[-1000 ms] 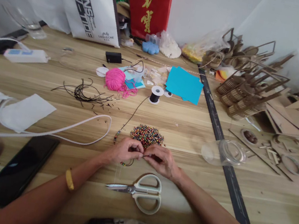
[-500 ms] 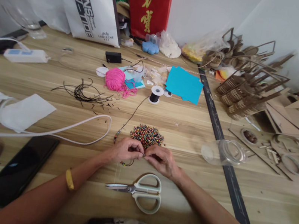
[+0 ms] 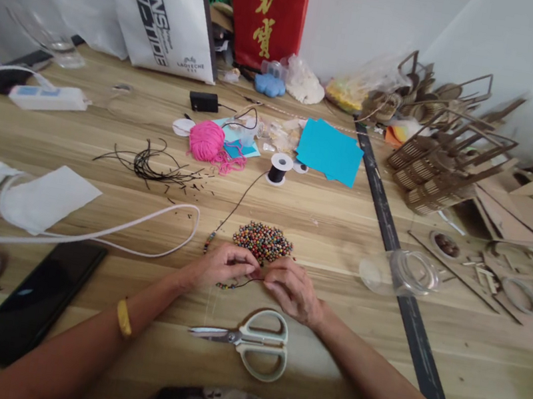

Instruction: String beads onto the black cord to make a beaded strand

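A heap of small multicoloured beads [image 3: 262,241] lies just beyond my fingers. My left hand [image 3: 225,266] has its thumb and fingertips pinched together at the near edge of the heap; what is between them is too small to make out. Opposite it, almost touching, my right hand [image 3: 293,289] pinches the black cord [image 3: 247,282]. Strung beads [image 3: 225,285] sit on this cord below my left hand, and more strung beads [image 3: 210,240] show beyond that wrist. From there the cord runs up to a white spool [image 3: 279,169] wound with black cord.
Scissors [image 3: 244,340] with pale handles lie close in front of my hands. Cut black cords [image 3: 150,164], pink yarn [image 3: 206,141] and blue sheets [image 3: 331,152] lie farther back. A white cable [image 3: 143,214] and dark phone [image 3: 32,304] are left; a clear round container [image 3: 414,273] is right.
My fingertips have drawn slightly apart, the right hand shifting a little right. The cord below my left hand has gone from a loop to a straighter line toward my right fingers.
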Action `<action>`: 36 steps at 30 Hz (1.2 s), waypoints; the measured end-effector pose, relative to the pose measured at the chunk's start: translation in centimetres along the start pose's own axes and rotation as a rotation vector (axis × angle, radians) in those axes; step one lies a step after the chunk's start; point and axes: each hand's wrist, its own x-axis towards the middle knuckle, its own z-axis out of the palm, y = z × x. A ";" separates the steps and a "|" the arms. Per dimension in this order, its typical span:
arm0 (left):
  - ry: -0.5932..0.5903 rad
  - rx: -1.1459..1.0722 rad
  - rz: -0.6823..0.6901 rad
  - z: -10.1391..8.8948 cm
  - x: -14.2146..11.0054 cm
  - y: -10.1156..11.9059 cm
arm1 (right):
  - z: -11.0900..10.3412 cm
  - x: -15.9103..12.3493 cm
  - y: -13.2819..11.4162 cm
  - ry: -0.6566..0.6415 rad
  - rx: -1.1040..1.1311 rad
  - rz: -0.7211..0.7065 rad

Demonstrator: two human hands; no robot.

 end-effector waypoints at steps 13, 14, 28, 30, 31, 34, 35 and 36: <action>-0.087 0.002 0.027 -0.2 0.0 -0.3 | 0.3 -0.1 0.2 -0.014 -0.040 -0.002; -0.092 0.003 0.025 -0.2 -0.1 -0.3 | 0.3 0.0 0.2 -0.015 -0.040 -0.006; -0.135 -0.092 -0.063 0.0 -0.2 -0.6 | 0.5 -0.1 0.4 -0.070 -0.024 0.022; -0.129 -0.084 -0.073 0.0 -0.1 -0.9 | 0.5 -0.1 0.3 -0.076 -0.016 0.018; -0.127 -0.081 -0.078 0.1 -0.1 -1.0 | 0.5 0.0 0.3 -0.079 -0.014 0.017; -0.128 -0.065 -0.074 0.1 0.0 -1.0 | 0.5 0.1 0.2 -0.083 -0.011 0.014; -0.125 -0.052 -0.061 0.1 0.0 -0.9 | 0.5 0.1 0.2 -0.084 -0.009 0.013; -0.121 -0.035 -0.043 0.1 0.1 -0.8 | 0.5 0.1 0.1 -0.084 -0.008 0.014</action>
